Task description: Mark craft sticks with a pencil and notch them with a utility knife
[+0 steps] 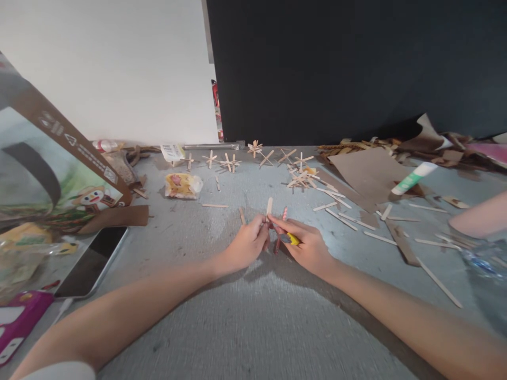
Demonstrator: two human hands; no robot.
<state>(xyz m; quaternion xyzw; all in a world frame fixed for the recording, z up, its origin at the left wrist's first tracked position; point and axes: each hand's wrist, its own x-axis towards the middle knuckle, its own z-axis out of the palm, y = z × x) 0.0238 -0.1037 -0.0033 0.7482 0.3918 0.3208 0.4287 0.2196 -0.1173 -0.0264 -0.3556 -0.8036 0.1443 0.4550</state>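
Note:
Upright between the fingertips of my left hand [246, 244] is a pale wooden craft stick [270, 205]. My right hand [311, 248] is closed round a yellow-and-grey tool [292, 239], with its fingertips against the lower part of the stick. The tool's working end is hidden, so its exact kind cannot be made out. A pink twisted rod [284, 213] shows just beyond my right fingers, partly covered by them. Another short stick [242, 215] lies on the grey table behind my left hand.
Star-shaped stick pieces [228, 163] stand along the back, with loose sticks [341, 219] to the right. A glue stick [414, 178] stands near brown cardboard [366, 169]. Leftward are a phone [93, 264], a wrapped packet [182, 186] and a printed bag [59, 153]. Another person's arm [481, 215] reaches in at right.

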